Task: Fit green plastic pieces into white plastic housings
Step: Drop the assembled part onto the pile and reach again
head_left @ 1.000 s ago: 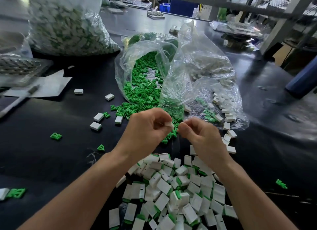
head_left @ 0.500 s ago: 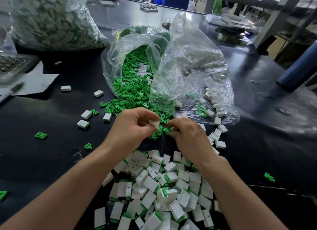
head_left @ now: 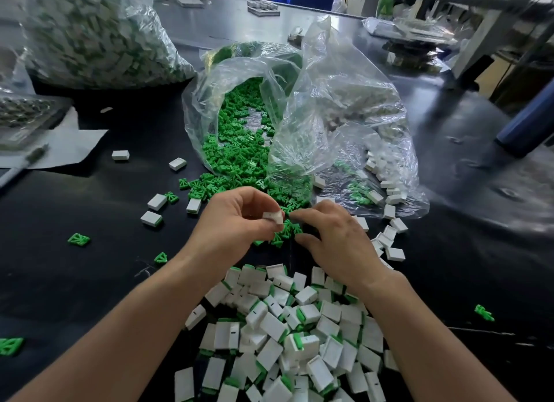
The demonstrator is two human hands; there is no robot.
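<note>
Head-worn view, close, forward and downward

White housing (head_left: 273, 216) tilted beside spilled green pieces (head_left: 209, 189), assembled pile (head_left: 271, 326) nearer
</note>
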